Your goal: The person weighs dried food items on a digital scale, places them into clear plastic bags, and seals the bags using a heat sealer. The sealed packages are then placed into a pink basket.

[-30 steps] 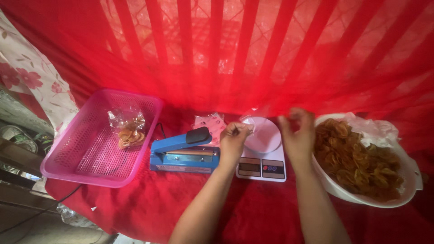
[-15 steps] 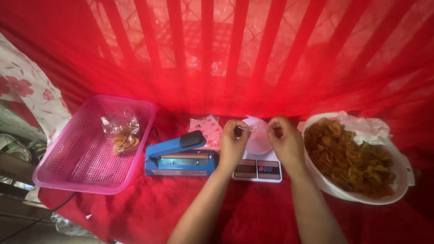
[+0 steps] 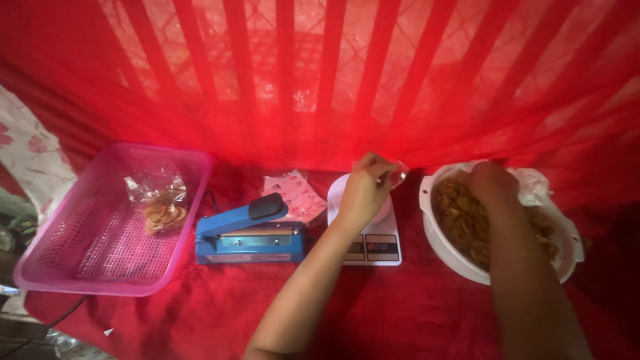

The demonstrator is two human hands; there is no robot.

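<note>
Hands first. Left hand (image 3: pixel 365 190) was raised over the white round-platform kitchen scale (image 3: pixel 371 235), fingers pinched shut on the mouth of a small clear plastic bag (image 3: pixel 395 175), which hung at about 1 o'clock from the knuckles. Right hand (image 3: pixel 492 184) reached down into the white plastic bowl of golden fried chips (image 3: pixel 467 230) at 3 o'clock from the scale; its fingers were buried among the chips, so how far they were closed could not be told.

Judgement: filling would go cleanest with the bag mouth held wide and low over the scale, close to the bowl rim, taking small pinches so no chips drop on the red cloth (image 3: pixel 373 313).

Blue hand-lever heat sealer (image 3: pixel 250 233) sat at 9 o'clock from the scale, touching or nearly so. Pink perforated plastic basket (image 3: pixel 80 260) lay further at 9 o'clock, holding one filled clear packet (image 3: pixel 159 203). Cloth at 6 o'clock gave room for the forearms; the red curtain closed off 12 o'clock.
</note>
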